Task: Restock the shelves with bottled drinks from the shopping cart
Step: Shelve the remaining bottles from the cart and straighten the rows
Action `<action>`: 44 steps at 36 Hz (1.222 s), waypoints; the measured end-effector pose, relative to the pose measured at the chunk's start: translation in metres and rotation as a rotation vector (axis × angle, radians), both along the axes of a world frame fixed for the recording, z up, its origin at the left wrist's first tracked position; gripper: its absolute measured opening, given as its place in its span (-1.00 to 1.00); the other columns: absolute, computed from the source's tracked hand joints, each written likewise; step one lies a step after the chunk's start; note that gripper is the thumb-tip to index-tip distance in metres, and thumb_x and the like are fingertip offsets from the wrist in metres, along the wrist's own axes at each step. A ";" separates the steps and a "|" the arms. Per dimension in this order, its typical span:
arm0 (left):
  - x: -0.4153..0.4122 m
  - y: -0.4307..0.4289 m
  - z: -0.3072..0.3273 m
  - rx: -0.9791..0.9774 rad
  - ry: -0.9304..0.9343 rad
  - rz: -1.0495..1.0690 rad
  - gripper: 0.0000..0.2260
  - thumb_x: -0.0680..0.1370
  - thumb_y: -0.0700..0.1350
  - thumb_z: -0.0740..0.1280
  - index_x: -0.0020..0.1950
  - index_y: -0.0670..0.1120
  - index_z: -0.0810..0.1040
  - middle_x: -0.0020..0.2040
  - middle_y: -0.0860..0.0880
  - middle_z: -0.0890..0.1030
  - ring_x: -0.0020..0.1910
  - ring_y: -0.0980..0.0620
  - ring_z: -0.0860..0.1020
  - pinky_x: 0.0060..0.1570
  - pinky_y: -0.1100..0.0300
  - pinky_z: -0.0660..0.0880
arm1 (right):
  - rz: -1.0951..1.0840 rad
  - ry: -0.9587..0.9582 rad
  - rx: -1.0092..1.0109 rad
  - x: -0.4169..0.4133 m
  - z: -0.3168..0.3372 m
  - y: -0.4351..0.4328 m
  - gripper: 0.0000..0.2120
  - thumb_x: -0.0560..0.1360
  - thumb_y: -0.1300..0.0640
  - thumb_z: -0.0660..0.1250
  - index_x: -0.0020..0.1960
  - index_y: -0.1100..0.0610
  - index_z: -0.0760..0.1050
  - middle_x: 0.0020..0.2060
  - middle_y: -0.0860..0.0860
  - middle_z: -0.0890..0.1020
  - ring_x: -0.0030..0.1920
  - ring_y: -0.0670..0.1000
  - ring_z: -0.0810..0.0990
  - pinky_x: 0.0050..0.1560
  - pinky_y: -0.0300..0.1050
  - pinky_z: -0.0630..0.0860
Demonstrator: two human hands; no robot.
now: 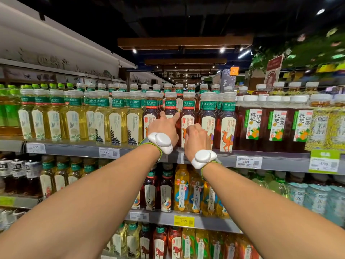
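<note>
**Both hands are up at the top shelf, settling dark tea bottles into the row.**

The left hand (164, 128) holds a dark tea bottle (170, 103) with thumb and forefinger spread round its shoulder, and the bottle stands on the top shelf (74, 149) among its fellows. The right hand (196, 139) has its fingers (194, 127) curled against the next bottle (188, 109), though I cannot tell whether they truly clasp it. The row is packed cap to cap. A push too hard could, I'd guess, topple the bottles behind. A wrist drawn back carelessly might drag a front bottle over the shelf lip. The cart is out of sight.
</note>
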State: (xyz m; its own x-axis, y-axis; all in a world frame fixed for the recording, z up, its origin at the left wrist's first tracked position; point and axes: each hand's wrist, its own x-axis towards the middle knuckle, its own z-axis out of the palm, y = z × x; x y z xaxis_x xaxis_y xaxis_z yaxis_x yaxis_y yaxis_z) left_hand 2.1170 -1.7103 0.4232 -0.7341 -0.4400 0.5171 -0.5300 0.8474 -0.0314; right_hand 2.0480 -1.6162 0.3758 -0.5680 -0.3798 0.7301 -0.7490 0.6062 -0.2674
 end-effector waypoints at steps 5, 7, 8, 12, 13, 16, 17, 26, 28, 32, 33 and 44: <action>-0.001 0.003 0.000 0.004 -0.020 0.028 -0.31 0.54 -0.06 0.28 0.61 0.21 0.05 0.55 -0.21 0.19 0.20 -0.26 0.56 -0.12 0.03 0.46 | 0.042 -0.049 0.084 -0.004 -0.001 0.000 -0.83 0.60 0.23 0.27 0.16 0.23 0.54 0.14 0.15 0.50 0.07 0.20 0.57 -0.13 -0.07 0.33; 0.000 0.004 0.003 0.004 -0.035 0.035 -0.31 0.56 -0.07 0.26 0.62 0.21 0.03 0.56 -0.21 0.17 0.23 -0.27 0.55 -0.09 0.02 0.48 | 0.050 -0.071 0.114 -0.004 0.000 0.000 -0.83 0.62 0.22 0.24 0.15 0.24 0.55 0.13 0.16 0.52 0.08 0.20 0.57 -0.15 -0.10 0.29; 0.000 0.006 0.004 0.006 -0.051 0.037 -0.30 0.56 -0.07 0.26 0.62 0.20 0.01 0.58 -0.21 0.14 0.23 -0.29 0.55 -0.08 0.01 0.49 | 0.053 -0.086 0.124 -0.004 0.001 0.001 -0.82 0.62 0.23 0.23 0.14 0.24 0.55 0.12 0.17 0.55 0.09 0.21 0.57 -0.16 -0.10 0.28; 0.007 0.008 0.002 0.046 -0.097 0.016 -0.19 0.53 -0.14 0.29 0.63 0.21 -0.10 0.63 -0.22 -0.08 0.22 -0.32 0.56 0.02 -0.03 0.54 | 0.169 -0.173 0.116 -0.002 -0.001 0.008 -0.72 0.59 0.26 0.23 0.26 0.20 0.56 0.14 0.18 0.64 0.15 0.23 0.60 -0.07 -0.03 0.49; 0.009 0.008 0.001 0.063 -0.099 0.005 -0.15 0.51 -0.17 0.31 0.62 0.22 -0.14 0.63 -0.22 -0.15 0.19 -0.32 0.58 -0.02 -0.03 0.57 | 0.210 -0.196 0.097 -0.001 -0.002 0.011 -0.68 0.59 0.27 0.23 0.32 0.18 0.55 0.16 0.18 0.65 0.17 0.23 0.59 0.04 -0.02 0.52; 0.016 0.013 -0.002 0.103 -0.046 -0.029 -0.10 0.51 -0.20 0.33 0.61 0.25 -0.19 0.62 -0.20 -0.24 0.05 -0.32 0.61 -0.16 0.01 0.59 | 0.260 -0.228 0.020 0.004 -0.008 0.021 -0.66 0.59 0.28 0.22 0.33 0.22 0.54 0.14 0.19 0.66 0.16 0.23 0.59 0.10 -0.04 0.50; 0.020 0.019 -0.006 0.109 -0.012 -0.027 -0.13 0.52 -0.18 0.33 0.62 0.23 -0.15 0.63 -0.20 -0.18 0.08 -0.32 0.60 -0.12 -0.02 0.60 | 0.269 -0.238 -0.017 0.007 -0.011 0.026 -0.69 0.60 0.27 0.21 0.29 0.24 0.56 0.12 0.20 0.66 0.14 0.24 0.59 0.08 -0.02 0.50; 0.056 0.056 -0.071 0.224 0.106 -0.034 -0.61 0.60 -0.05 0.27 0.40 -0.07 0.28 0.29 -0.14 0.39 0.14 -0.28 0.52 0.05 -0.14 0.50 | 0.353 -0.303 -0.143 0.037 -0.057 0.051 -0.78 0.63 0.17 0.21 0.17 0.21 0.58 0.13 0.16 0.61 0.14 0.20 0.55 0.12 0.02 0.43; 0.067 0.065 -0.092 0.272 0.110 -0.047 -0.62 0.59 -0.06 0.26 0.38 -0.06 0.30 0.27 -0.14 0.45 0.14 -0.28 0.53 0.06 -0.13 0.51 | 0.354 -0.359 -0.101 0.047 -0.072 0.060 -0.78 0.63 0.12 0.23 0.16 0.17 0.58 0.11 0.15 0.62 0.13 0.20 0.56 0.07 0.01 0.45; 0.093 0.084 -0.142 0.350 0.117 -0.077 -0.73 0.58 -0.07 0.26 0.26 -0.07 0.39 0.15 -0.12 0.52 0.06 -0.25 0.56 0.02 -0.10 0.52 | 0.317 -0.454 -0.133 0.073 -0.119 0.080 -0.82 0.62 0.12 0.26 0.08 0.16 0.60 0.06 0.16 0.61 0.10 0.22 0.56 0.04 0.01 0.41; 0.095 0.085 -0.149 0.355 0.126 -0.077 -0.76 0.57 -0.08 0.26 0.22 -0.08 0.42 0.12 -0.11 0.54 0.05 -0.23 0.56 0.01 -0.10 0.53 | 0.322 -0.467 -0.140 0.076 -0.125 0.084 -0.83 0.61 0.12 0.26 0.04 0.16 0.60 0.04 0.16 0.62 0.08 0.21 0.56 0.02 0.00 0.42; 0.140 0.158 -0.299 0.661 0.064 -0.099 -0.90 0.59 -0.10 0.23 0.02 -0.07 0.52 -0.04 -0.14 0.64 0.04 -0.24 0.58 0.00 -0.04 0.50 | 0.186 -0.660 0.064 0.146 -0.268 0.178 -0.84 0.60 0.15 0.28 0.01 0.18 0.61 0.00 0.18 0.63 0.05 0.20 0.56 -0.05 -0.07 0.33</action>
